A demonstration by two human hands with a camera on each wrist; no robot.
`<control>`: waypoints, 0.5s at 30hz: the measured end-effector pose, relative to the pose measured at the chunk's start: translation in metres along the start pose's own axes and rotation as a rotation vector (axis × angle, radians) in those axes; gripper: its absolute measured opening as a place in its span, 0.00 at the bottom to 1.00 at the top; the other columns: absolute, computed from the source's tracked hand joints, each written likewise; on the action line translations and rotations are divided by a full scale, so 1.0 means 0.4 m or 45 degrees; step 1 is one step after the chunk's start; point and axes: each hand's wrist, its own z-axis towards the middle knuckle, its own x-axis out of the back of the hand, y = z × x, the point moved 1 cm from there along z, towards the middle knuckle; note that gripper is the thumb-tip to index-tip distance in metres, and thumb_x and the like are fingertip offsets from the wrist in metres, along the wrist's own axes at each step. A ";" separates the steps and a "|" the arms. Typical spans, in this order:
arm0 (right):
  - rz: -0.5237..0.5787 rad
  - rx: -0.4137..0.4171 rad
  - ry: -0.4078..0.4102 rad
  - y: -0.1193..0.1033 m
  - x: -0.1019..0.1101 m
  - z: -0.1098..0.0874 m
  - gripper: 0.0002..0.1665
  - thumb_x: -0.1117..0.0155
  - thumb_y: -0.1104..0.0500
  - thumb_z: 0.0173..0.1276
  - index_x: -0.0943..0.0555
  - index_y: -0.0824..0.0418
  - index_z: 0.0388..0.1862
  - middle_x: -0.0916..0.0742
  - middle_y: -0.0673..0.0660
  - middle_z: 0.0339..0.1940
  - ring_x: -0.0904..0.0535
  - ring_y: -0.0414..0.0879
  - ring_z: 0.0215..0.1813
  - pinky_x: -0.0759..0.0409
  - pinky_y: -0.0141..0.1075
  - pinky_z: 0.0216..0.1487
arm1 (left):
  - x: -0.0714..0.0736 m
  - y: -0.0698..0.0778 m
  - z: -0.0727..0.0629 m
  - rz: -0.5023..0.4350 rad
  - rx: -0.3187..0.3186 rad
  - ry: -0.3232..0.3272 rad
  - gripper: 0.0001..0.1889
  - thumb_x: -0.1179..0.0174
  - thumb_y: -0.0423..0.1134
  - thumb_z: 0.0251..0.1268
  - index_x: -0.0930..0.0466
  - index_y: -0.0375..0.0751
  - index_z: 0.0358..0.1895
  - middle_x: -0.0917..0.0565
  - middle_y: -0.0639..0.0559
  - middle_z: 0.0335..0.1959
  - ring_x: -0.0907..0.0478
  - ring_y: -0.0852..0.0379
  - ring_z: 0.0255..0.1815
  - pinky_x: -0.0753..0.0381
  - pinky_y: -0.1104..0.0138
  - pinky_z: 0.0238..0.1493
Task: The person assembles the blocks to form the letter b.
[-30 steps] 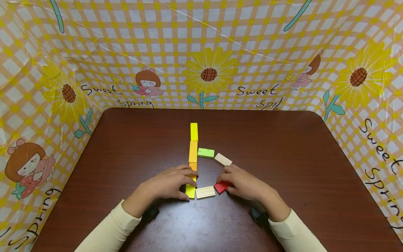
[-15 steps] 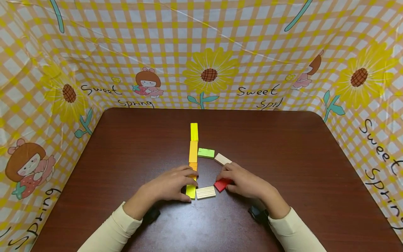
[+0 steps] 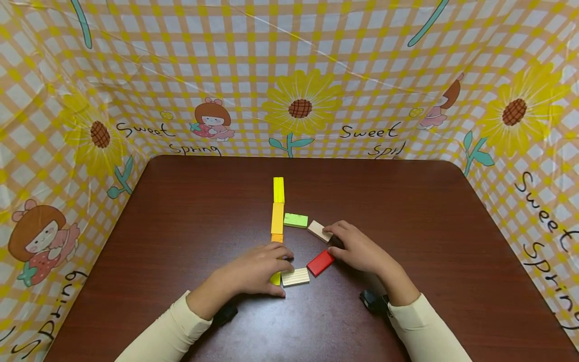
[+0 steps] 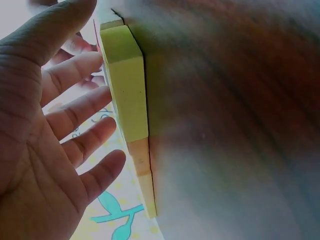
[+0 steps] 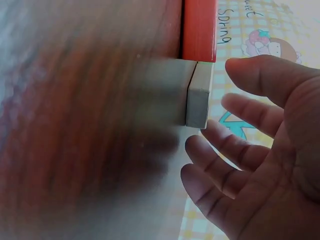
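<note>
In the head view, wooden blocks lie in a D-like outline. My left hand (image 3: pixel 255 269) hovers with spread, relaxed fingers over the near yellow block (image 3: pixel 277 279) and the left end of a ribbed pale block (image 3: pixel 298 277). The left wrist view has the yellow block (image 4: pixel 127 95) beside the fingers, with nothing pinched. My right hand (image 3: pixel 359 251) is loosely spread; its fingertips are right at the plain pale block (image 3: pixel 318 231), its thumb at the corner of the red block (image 3: pixel 320 262). In the right wrist view no block sits between those fingers.
A straight line of blocks runs away from me: orange (image 3: pixel 277 238), light orange (image 3: pixel 277 218), then bright yellow (image 3: pixel 278 190). A green block (image 3: pixel 296 220) adjoins it on the right. Checked cloth (image 3: pixel 244 60) walls the brown table (image 3: pixel 407 201) on the back and sides.
My right hand has let go of the red block and shifted up and right toward the plain pale block. My left hand has slid slightly right and nearer, over the ribbed block's end.
</note>
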 end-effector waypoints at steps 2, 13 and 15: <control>0.006 0.009 -0.003 0.001 -0.001 -0.001 0.23 0.33 0.64 0.64 0.21 0.66 0.58 0.19 0.59 0.53 0.23 0.54 0.55 0.26 0.51 0.57 | -0.001 0.001 0.000 -0.004 0.006 -0.003 0.25 0.29 0.57 0.56 0.16 0.51 0.54 0.24 0.53 0.62 0.33 0.54 0.66 0.33 0.60 0.67; -0.015 0.016 -0.056 -0.002 -0.005 -0.003 0.18 0.33 0.65 0.64 0.19 0.65 0.54 0.19 0.57 0.49 0.23 0.52 0.53 0.26 0.49 0.56 | 0.009 -0.010 -0.014 -0.083 -0.017 0.069 0.26 0.28 0.55 0.55 0.16 0.46 0.55 0.23 0.51 0.62 0.33 0.53 0.67 0.34 0.60 0.68; -0.017 0.019 -0.058 -0.003 -0.005 -0.003 0.18 0.33 0.65 0.65 0.19 0.65 0.54 0.19 0.57 0.49 0.23 0.53 0.53 0.26 0.50 0.56 | 0.012 -0.014 -0.018 -0.089 -0.025 0.090 0.26 0.27 0.55 0.55 0.16 0.45 0.55 0.23 0.50 0.61 0.32 0.52 0.66 0.33 0.60 0.67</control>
